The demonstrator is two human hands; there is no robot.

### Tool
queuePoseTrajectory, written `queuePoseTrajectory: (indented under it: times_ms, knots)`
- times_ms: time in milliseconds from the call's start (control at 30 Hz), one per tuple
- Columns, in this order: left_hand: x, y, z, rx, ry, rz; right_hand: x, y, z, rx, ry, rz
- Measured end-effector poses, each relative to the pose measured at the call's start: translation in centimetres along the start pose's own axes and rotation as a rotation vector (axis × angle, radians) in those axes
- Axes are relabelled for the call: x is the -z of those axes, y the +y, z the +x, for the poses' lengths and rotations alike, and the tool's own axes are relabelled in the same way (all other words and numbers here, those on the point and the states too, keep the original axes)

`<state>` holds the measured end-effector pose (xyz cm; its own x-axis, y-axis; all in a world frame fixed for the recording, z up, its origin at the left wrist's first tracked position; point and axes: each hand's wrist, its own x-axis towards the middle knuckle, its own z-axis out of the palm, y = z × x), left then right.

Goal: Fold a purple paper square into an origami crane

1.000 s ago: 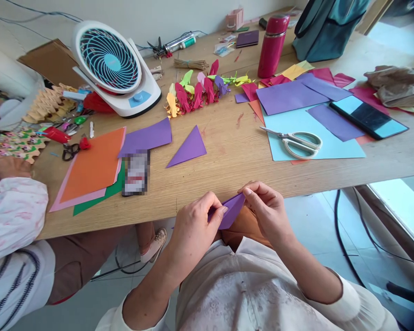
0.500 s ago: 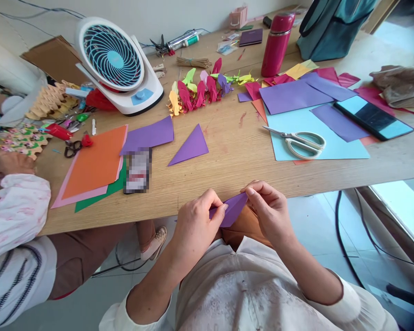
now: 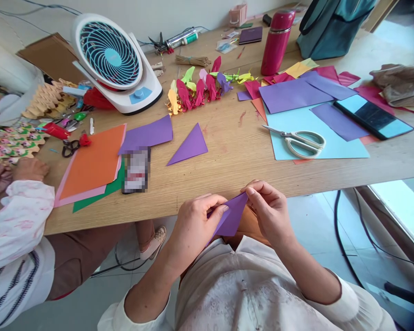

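Observation:
Just in front of the table edge, above my lap, I hold a folded sheet of purple paper in both hands. My left hand pinches its left part between thumb and fingers, and some of the paper is hidden behind that hand. My right hand pinches the upper right corner between thumb and forefinger. On the table beyond lies a separate purple paper triangle. White-handled scissors rest on a light blue sheet to the right.
A white fan stands at the back left, near a row of colourful folded paper pieces. A red flask, a phone and purple sheets are on the right. Orange paper lies left, beside another person's sleeve.
The purple paper in my hands has tilted, and more of its face shows below my left fingers. At the left, the other person's hand and sleeve have shifted slightly right.

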<state>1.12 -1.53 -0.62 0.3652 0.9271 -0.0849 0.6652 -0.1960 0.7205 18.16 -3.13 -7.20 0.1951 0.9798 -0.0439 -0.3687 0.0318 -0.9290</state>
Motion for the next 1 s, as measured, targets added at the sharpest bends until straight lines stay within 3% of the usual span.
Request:
queuePoseTrajectory:
  times_ms: [333,667,1000]
  knots:
    - [0.1,0.1,0.2,-0.024,-0.003,-0.009,-0.5,-1.1,0.3,-0.132,-0.09,0.022]
    - [-0.1,0.4,0.2,-0.054,-0.021,-0.004,-0.6,-1.2,0.3,-0.126,-0.08,0.035]
    - [-0.6,0.6,0.9,-0.087,0.052,0.0,-0.5,-0.9,0.4,-0.117,-0.075,0.024]
